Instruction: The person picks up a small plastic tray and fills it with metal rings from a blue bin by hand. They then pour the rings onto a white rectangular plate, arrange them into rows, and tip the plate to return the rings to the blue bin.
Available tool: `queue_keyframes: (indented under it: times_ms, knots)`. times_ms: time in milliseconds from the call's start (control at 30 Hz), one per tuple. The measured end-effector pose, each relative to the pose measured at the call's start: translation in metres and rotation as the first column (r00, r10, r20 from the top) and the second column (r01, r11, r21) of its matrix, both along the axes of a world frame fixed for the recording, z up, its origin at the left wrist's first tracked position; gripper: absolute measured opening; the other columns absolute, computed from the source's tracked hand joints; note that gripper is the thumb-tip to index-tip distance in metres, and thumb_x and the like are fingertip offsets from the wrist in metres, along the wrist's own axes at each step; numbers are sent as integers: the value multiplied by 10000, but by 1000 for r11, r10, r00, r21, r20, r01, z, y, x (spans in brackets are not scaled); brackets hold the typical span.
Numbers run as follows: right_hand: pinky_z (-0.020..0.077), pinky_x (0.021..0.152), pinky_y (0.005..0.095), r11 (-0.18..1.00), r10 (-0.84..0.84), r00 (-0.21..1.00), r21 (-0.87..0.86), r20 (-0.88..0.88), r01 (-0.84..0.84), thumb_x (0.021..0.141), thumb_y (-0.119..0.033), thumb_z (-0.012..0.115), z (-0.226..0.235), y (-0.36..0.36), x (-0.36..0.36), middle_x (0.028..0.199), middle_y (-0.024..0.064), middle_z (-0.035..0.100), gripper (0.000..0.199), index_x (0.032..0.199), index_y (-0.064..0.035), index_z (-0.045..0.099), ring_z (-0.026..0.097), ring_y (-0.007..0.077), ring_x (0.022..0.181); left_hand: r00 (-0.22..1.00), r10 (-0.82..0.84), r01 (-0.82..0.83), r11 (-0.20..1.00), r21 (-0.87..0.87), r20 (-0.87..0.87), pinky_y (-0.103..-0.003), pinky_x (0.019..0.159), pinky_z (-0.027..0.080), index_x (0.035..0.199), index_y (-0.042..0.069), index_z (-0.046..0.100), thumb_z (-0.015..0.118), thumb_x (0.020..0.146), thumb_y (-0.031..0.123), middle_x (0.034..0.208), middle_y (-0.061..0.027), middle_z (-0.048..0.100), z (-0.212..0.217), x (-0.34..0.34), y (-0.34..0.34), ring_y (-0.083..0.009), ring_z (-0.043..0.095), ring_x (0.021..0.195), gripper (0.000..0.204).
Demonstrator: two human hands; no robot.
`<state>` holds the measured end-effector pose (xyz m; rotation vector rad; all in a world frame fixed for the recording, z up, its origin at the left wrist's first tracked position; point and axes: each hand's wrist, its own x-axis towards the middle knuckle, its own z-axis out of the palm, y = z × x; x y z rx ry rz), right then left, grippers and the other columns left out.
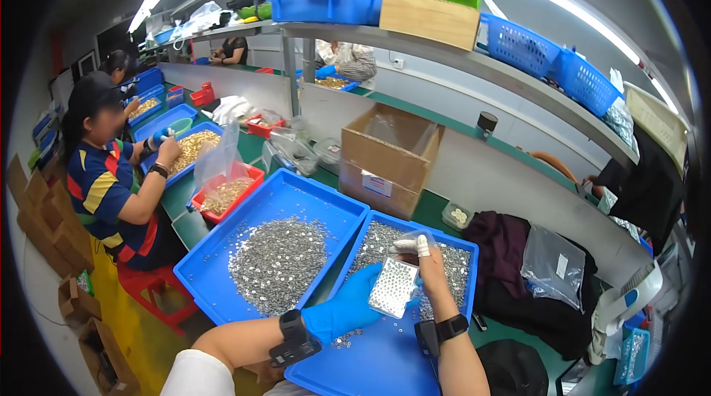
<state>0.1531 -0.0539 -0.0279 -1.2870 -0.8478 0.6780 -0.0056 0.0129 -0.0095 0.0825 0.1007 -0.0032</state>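
My left hand [342, 310], gloved in blue, is closed on the plate [394, 289], a silvery one covered in small round dots, tilted up over the right-hand tray [326, 370]. My right hand [432, 269], with white finger covers [423, 245], is at the plate's upper right edge, fingers bent; I cannot tell how far that grip is closed or whether it holds anything. Metal pieces [376, 242] lie in the tray behind the plate.
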Motion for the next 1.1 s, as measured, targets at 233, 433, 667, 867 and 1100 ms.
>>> queue_keyframes:
  times_ms: [233,433,667,867,1100]
  knots:
    - [490,714,268,996,-9,986,-86,-165,-6,939,-307,384,-8,2,-1,917,105,640,395,1019,20,589,606,148,758,991,19,-3,994,113,-135,-525,986,320,1298,1,315,268,943,291,1262,-211,424,5,-8,12,-358,441,1140,461]
    - [486,723,263,980,53,990,-182,-127,-76,921,-209,439,-6,11,1,924,83,639,284,1040,6,582,599,136,775,973,77,-18,965,261,-217,-529,1007,286,1324,-1,282,266,939,298,1311,-222,370,3,-15,20,-359,394,1195,487]
    - [476,729,251,984,38,993,-171,-112,-57,921,-190,435,6,7,-7,921,85,640,273,1055,1,579,591,121,788,972,128,-89,977,194,-198,-533,1012,280,1329,5,276,272,942,298,1326,-211,355,5,-16,22,-354,400,1188,485]
    - [469,743,243,977,51,990,-198,-129,-76,913,-152,452,-4,13,-13,918,85,640,251,1075,-2,573,590,118,808,971,134,-97,979,181,-200,-534,1008,288,1324,12,286,280,945,293,1309,-205,377,6,-20,22,-350,419,1170,471]
    - [473,717,248,984,94,993,-143,-67,-103,899,-138,477,-3,15,-18,882,86,644,249,1080,3,574,598,134,809,978,105,-83,989,121,-183,-537,991,313,1316,19,298,293,946,281,1287,-205,402,2,-21,24,-349,438,1156,453]
